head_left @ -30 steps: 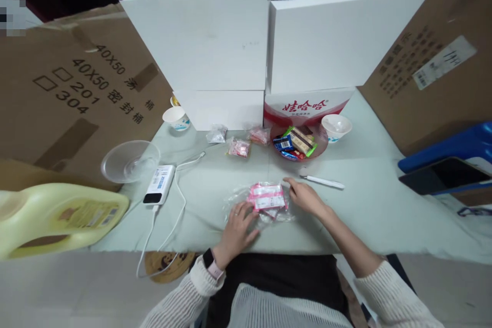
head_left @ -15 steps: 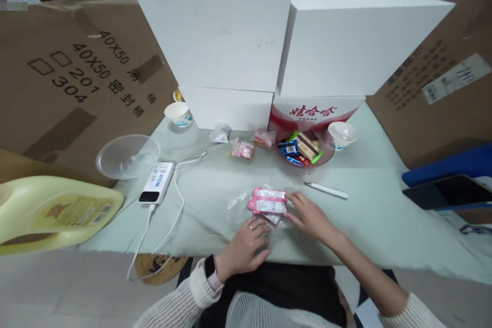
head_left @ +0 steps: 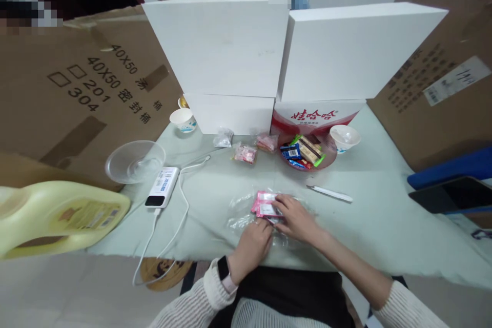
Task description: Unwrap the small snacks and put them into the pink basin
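Observation:
Several flat pink-and-white packets [head_left: 266, 209] lie stacked on a clear plastic bag [head_left: 242, 218] near the front of the table. My right hand [head_left: 295, 218] is closed over their right side, fingers on top and thumb at the lower edge. From the front, my left hand [head_left: 253, 243] reaches the stack's near edge with fingers curled in; its fingertips are partly hidden, and what they pinch cannot be made out. Behind the packets sit two small bags of pink-and-white pieces [head_left: 245, 153] and a clear bag with whitish contents [head_left: 223, 138].
A pink bowl of wrapped snacks [head_left: 326, 161], paper cups [head_left: 183, 122] and a white craft knife [head_left: 330, 193] stand or lie beyond. Left are a clear bowl [head_left: 134, 164], a cabled power bank [head_left: 163, 187] and a yellow jug [head_left: 65, 218]. Cardboard and white boxes [head_left: 226, 46] wall the table.
My right hand has moved left over the packets, covering more of them. My left hand has come in against their near edge, its fingers curling tighter. The camera view has shifted slightly.

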`<state>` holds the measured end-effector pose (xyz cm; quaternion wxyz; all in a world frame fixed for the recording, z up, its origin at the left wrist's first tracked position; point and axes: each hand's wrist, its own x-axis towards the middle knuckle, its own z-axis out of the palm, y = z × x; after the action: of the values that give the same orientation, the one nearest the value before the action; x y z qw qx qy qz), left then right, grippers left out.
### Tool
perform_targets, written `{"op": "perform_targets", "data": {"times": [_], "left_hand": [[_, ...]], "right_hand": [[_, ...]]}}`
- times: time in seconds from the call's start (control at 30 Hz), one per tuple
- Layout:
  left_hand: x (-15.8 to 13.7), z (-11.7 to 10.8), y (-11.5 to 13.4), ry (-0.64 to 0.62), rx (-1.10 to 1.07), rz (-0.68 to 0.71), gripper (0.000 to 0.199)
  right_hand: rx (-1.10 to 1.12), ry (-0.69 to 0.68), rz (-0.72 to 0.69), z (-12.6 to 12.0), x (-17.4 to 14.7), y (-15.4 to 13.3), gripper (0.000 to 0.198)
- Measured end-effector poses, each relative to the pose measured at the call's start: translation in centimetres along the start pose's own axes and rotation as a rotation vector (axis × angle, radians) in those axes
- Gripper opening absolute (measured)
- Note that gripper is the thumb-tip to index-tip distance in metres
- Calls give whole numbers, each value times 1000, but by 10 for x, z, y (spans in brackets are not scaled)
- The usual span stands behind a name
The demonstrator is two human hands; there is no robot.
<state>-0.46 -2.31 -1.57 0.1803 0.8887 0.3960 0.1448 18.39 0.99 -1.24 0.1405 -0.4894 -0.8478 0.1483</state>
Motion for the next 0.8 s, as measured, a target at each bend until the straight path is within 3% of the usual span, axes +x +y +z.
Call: {"op": "perform_targets", "data": {"times": [0.13,0.33,0.5,0.8], "left_hand": [[-8,9,5,-126,99,-99,25],[-25,9,-1,-50,41,-87,34],[-25,12,-4,-53,40,-78,48],[-29,8,-5,-111,23,-96,51]], "right_hand": [[-87,-61,74,13,12,-8,75],[-122,-71,130,12,20,-19,68],[-123,-97,203,16,12,-18,83],[248,-63,155,-6,9,10,59]]}}
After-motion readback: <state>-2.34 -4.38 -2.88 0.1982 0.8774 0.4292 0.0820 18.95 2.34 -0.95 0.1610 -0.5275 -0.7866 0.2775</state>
